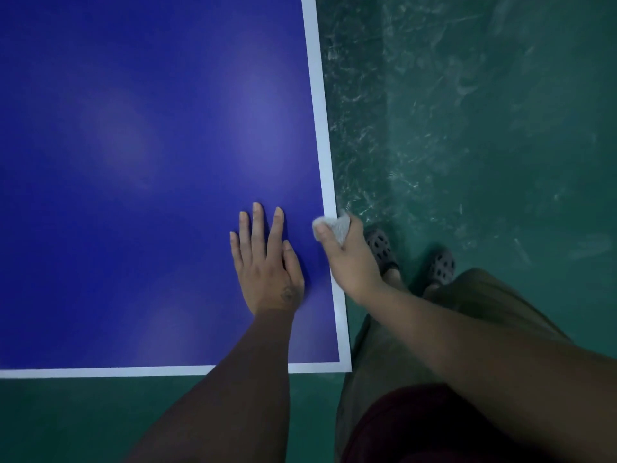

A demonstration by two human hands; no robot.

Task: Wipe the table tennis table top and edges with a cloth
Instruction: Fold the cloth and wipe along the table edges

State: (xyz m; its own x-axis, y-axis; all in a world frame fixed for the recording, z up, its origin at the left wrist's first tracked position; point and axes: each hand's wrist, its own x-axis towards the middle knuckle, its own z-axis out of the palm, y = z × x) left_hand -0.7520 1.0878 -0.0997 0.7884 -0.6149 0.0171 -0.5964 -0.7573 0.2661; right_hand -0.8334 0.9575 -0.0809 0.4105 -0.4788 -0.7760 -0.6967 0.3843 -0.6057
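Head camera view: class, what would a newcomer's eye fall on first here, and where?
The deep blue table tennis table top, edged in white, fills the left of the view. Near its right edge the left hand lies flat on the blue, and the right hand grips a bunched pale grey cloth at the white border. Scuffed green floor lies beyond.

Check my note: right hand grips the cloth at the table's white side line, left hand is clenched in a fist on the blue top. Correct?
No. The head view shows the left hand lying flat on the blue top, fingers straight, not in a fist. The right hand does grip the cloth at the white side line.
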